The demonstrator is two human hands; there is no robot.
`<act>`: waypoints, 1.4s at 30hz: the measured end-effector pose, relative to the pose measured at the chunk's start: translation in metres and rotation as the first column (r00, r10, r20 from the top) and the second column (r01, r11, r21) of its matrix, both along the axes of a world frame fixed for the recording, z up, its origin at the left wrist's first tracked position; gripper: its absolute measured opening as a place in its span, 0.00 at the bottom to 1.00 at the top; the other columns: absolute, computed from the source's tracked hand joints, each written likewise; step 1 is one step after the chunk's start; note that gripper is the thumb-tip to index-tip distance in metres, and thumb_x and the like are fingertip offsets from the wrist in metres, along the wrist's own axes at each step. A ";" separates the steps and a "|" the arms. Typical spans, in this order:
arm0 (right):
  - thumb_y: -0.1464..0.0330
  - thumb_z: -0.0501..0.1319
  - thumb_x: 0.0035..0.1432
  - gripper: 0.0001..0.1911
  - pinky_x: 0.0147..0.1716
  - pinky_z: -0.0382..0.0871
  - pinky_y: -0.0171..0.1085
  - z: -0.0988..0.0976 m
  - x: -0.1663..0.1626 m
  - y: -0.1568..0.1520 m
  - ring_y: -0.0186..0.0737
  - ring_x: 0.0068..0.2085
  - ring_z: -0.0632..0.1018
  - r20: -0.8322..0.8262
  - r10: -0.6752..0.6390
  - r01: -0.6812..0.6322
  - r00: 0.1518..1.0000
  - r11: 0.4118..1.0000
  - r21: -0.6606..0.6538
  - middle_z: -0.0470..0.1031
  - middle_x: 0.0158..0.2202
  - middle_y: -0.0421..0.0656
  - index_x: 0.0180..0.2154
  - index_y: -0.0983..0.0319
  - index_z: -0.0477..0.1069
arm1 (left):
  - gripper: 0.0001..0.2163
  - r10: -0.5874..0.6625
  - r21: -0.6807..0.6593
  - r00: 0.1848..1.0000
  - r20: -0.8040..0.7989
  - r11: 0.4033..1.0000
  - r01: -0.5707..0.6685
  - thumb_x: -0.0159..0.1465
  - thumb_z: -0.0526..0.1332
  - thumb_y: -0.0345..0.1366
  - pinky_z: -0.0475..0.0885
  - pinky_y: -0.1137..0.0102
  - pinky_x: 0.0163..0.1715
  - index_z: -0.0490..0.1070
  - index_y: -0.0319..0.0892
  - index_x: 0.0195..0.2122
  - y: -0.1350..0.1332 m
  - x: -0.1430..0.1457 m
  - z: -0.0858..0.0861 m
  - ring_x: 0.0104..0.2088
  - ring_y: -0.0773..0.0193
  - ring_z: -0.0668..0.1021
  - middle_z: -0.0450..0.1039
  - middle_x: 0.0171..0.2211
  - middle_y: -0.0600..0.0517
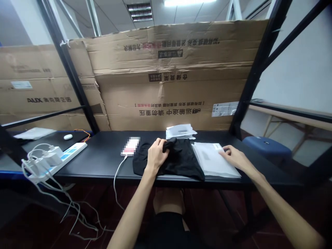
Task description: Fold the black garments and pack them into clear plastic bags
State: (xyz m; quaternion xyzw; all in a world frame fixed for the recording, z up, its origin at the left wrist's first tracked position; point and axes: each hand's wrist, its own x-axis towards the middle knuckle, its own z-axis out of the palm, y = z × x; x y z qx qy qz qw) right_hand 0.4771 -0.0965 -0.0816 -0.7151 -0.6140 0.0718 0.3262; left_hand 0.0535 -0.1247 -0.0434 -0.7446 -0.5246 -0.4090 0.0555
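Observation:
Black cloth (185, 166) lies spread at the table's front edge, with a bunched fold standing up in its middle. My left hand (157, 155) is closed around that fold. Beside the cloth, on its right, is a stack of frosted plastic bags (211, 160) with a small white label near the top corner. My right hand (233, 157) has its fingertips pinched at the right edge of the topmost bag. Behind the cloth sits a smaller pile of white, translucent packets (180, 131).
A phone (131, 146), blurred out, is plugged into a white cable left of the cloth. Farther left, a power strip (68, 155) carries several chargers and trailing cables. Cardboard (166, 90) walls off the table's back. A blue stool (267, 147) stands at right.

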 end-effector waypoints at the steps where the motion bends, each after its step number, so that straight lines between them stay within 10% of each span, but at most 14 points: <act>1: 0.48 0.63 0.55 0.25 0.40 0.73 0.49 -0.004 0.000 0.002 0.58 0.42 0.82 0.060 0.007 -0.007 0.998 1.000 -0.003 0.83 0.37 0.49 0.46 0.59 0.77 | 0.14 0.021 -0.024 1.000 -0.001 0.999 -0.021 0.65 0.66 0.30 0.76 0.66 0.40 0.74 0.48 0.51 0.000 0.000 0.001 0.45 0.54 0.81 0.77 0.48 0.49; 9: 0.46 0.61 0.59 0.33 0.53 0.73 0.54 -0.012 -0.004 0.008 0.61 0.51 0.80 0.217 0.014 -0.005 0.976 0.999 -0.038 0.80 0.46 0.55 0.55 0.61 0.77 | 0.11 0.118 -0.138 0.993 -0.013 0.983 -0.118 0.69 0.63 0.34 0.73 0.68 0.40 0.72 0.49 0.52 -0.006 0.002 0.007 0.46 0.56 0.82 0.76 0.50 0.50; 19: 0.51 0.63 0.56 0.24 0.44 0.75 0.49 0.002 -0.006 0.010 0.53 0.40 0.82 0.031 0.075 -0.074 0.997 0.997 -0.036 0.84 0.43 0.50 0.49 0.58 0.80 | 0.11 0.111 -0.141 0.994 0.007 0.984 -0.109 0.69 0.64 0.34 0.74 0.66 0.41 0.73 0.48 0.52 -0.005 0.002 0.008 0.46 0.55 0.82 0.76 0.50 0.49; 23: 0.49 0.64 0.57 0.24 0.49 0.72 0.57 0.019 -0.022 0.003 0.62 0.49 0.80 0.123 -0.074 0.058 0.990 0.991 0.125 0.82 0.49 0.54 0.48 0.56 0.81 | 0.12 0.118 -0.133 0.993 0.031 0.985 -0.113 0.69 0.64 0.34 0.74 0.67 0.42 0.73 0.48 0.53 -0.005 0.002 0.007 0.46 0.55 0.82 0.76 0.50 0.49; 26: 0.49 0.62 0.60 0.22 0.52 0.70 0.54 0.044 -0.053 -0.006 0.57 0.47 0.80 -0.024 0.096 -0.090 0.995 0.980 0.177 0.84 0.47 0.51 0.46 0.55 0.82 | 0.12 0.128 -0.115 0.991 0.044 0.986 -0.122 0.68 0.64 0.33 0.74 0.66 0.43 0.73 0.48 0.53 -0.005 0.002 0.007 0.46 0.55 0.82 0.76 0.50 0.49; 30: 0.44 0.61 0.64 0.27 0.49 0.73 0.46 0.073 -0.110 -0.018 0.53 0.49 0.81 -0.399 0.359 -0.374 0.844 0.926 0.041 0.85 0.48 0.50 0.47 0.58 0.82 | 0.13 0.160 -0.102 0.984 0.077 0.983 -0.152 0.68 0.64 0.33 0.75 0.66 0.43 0.72 0.48 0.54 -0.006 0.002 0.009 0.46 0.54 0.82 0.76 0.51 0.49; 37: 0.49 0.66 0.67 0.23 0.46 0.77 0.41 0.077 -0.209 -0.020 0.48 0.48 0.84 -0.908 0.239 -0.679 0.343 0.732 -0.063 0.85 0.48 0.53 0.49 0.62 0.78 | 0.16 0.150 -0.056 0.974 0.171 0.988 -0.142 0.69 0.63 0.32 0.75 0.66 0.45 0.71 0.47 0.57 -0.009 0.000 0.010 0.49 0.54 0.82 0.76 0.54 0.47; 42: 0.64 0.70 0.63 0.09 0.43 0.77 0.36 0.061 -0.250 -0.010 0.41 0.43 0.83 -0.944 0.255 -0.519 0.211 0.848 0.113 0.84 0.43 0.42 0.45 0.57 0.77 | 0.16 0.077 -0.098 0.973 0.216 0.994 -0.057 0.67 0.63 0.32 0.76 0.67 0.46 0.71 0.50 0.56 -0.007 0.002 0.007 0.49 0.55 0.82 0.76 0.53 0.49</act>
